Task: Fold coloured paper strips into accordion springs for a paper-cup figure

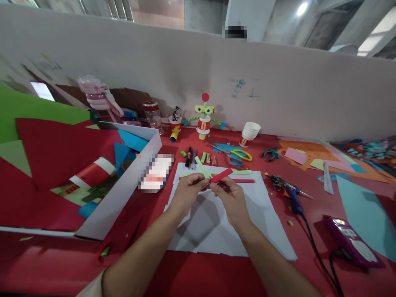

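Observation:
My left hand [191, 192] pinches a light green paper strip [201, 166] that rises up and to the left from the fingertips. Between the fingers of my right hand [229, 197] is a red paper strip [222, 175], slanting up to the right. The two strips meet where my fingertips come together, over a white sheet [213, 235]. Just beyond my hands, another green strip [241, 173] and another red strip [246, 181] lie on the sheet's far edge. Whether the held strips are joined is hidden by my fingers.
A paper-cup figure [203, 123] stands at the back, with stacked cups [250, 131] to its right. Scissors [238, 152], pens [188, 157] and folded paper springs [208, 158] lie past the sheet. On the right are a glue gun [293, 198] and its cord; a white box [123, 194] stands left.

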Action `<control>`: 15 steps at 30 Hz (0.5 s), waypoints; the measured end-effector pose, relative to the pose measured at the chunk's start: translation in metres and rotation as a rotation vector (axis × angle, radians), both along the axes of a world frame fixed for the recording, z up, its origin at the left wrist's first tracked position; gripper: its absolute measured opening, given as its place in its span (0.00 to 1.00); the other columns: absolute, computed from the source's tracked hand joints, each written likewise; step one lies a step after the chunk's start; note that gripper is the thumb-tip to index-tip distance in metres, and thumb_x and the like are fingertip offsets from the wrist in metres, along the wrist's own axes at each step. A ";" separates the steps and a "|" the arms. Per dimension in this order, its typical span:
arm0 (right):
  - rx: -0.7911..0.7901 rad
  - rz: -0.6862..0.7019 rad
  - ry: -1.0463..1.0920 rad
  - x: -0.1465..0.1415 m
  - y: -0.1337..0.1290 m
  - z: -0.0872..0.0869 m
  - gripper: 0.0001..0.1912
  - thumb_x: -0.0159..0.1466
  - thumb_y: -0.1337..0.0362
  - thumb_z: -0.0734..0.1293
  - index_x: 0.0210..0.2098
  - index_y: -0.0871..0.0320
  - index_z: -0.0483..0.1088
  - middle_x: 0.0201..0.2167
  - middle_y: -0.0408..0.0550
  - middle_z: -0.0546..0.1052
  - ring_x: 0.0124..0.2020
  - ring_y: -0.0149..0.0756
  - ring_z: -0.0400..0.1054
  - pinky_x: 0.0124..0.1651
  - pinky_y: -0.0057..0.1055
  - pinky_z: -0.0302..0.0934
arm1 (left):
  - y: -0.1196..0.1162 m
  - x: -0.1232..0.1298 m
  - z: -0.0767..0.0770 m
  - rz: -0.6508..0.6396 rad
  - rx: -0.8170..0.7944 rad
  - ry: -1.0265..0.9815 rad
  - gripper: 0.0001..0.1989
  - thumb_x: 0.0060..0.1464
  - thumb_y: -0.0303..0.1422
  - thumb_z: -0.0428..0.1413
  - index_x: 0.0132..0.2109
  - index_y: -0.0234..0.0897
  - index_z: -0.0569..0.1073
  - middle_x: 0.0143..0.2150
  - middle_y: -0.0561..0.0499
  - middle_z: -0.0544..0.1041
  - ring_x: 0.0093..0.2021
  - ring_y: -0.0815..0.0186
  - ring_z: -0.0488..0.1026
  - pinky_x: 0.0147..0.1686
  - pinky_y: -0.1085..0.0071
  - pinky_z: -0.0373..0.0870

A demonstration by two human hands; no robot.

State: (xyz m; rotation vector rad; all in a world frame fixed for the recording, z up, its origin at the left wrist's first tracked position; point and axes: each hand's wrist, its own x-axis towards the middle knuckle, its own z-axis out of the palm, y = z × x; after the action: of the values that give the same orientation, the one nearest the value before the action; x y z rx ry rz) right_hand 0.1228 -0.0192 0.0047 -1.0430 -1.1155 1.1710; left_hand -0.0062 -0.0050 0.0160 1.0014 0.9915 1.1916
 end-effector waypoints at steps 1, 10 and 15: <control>0.011 0.004 -0.048 0.000 0.000 -0.001 0.06 0.53 0.61 0.70 0.31 0.54 0.74 0.27 0.42 0.73 0.28 0.31 0.65 0.31 0.29 0.60 | 0.000 -0.001 0.001 -0.002 0.009 0.031 0.08 0.44 0.32 0.60 0.21 0.38 0.73 0.21 0.54 0.69 0.26 0.68 0.64 0.31 0.71 0.62; 0.028 0.019 -0.028 -0.002 -0.001 -0.006 0.02 0.56 0.64 0.68 0.30 0.55 0.73 0.25 0.42 0.74 0.28 0.33 0.68 0.33 0.30 0.63 | 0.002 -0.004 -0.004 -0.050 0.075 0.109 0.08 0.47 0.32 0.58 0.22 0.39 0.74 0.21 0.53 0.70 0.26 0.67 0.65 0.30 0.71 0.62; 0.037 0.005 0.023 -0.004 -0.003 -0.005 0.03 0.57 0.64 0.67 0.30 0.56 0.73 0.26 0.41 0.74 0.29 0.32 0.68 0.36 0.30 0.62 | -0.001 0.001 -0.009 0.037 0.121 0.152 0.08 0.49 0.33 0.57 0.23 0.40 0.73 0.23 0.54 0.71 0.28 0.67 0.67 0.32 0.71 0.62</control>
State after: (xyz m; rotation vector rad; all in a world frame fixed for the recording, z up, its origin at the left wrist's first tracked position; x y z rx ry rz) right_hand 0.1186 -0.0223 -0.0002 -0.9965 -1.1182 1.1596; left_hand -0.0049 -0.0064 0.0068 1.1878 1.0703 1.2315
